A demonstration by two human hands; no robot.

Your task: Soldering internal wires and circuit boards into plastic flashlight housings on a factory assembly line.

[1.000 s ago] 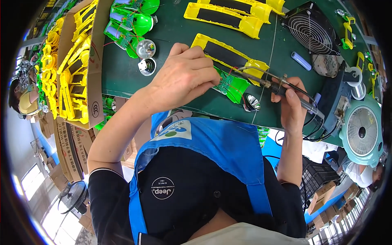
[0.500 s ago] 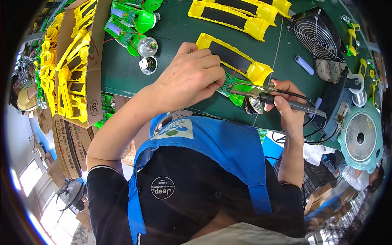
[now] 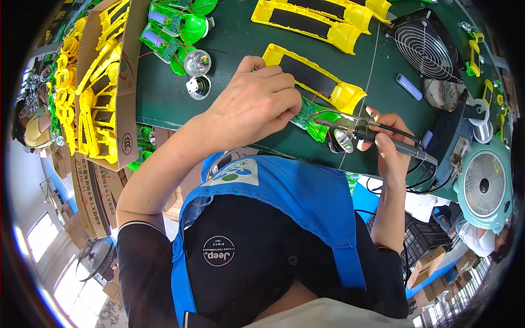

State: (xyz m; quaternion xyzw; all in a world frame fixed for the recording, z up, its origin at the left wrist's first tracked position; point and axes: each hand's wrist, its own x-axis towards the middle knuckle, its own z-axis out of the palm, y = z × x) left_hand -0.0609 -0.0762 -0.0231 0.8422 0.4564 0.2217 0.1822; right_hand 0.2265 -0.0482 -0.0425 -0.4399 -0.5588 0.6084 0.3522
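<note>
My right hand (image 3: 388,139) grips a soldering iron (image 3: 407,148) with a thin metal feed tube along it. The iron's tip points left, over a green lamp housing (image 3: 319,130) with a circuit board (image 3: 301,113), red wires and a round reflector (image 3: 343,141). My left hand (image 3: 257,104) is closed at the left end of this housing, fingertips pinched by the board. The hand covers what its fingers hold. Just beyond lies a yellow frame (image 3: 347,97) with a dark panel, partly behind my left hand.
More yellow frames (image 3: 342,35) lie at the far side. Green housings with batteries (image 3: 164,46) are at the back left, beside a carton (image 3: 127,87) of yellow parts. A black fan (image 3: 424,46), a loose battery (image 3: 409,87), a solder spool (image 3: 482,132) and a teal fan (image 3: 484,186) stand right.
My right hand and the soldering iron have shifted slightly to the right, so the tip has drawn back a little across the green housing. My left hand stays almost in place.
</note>
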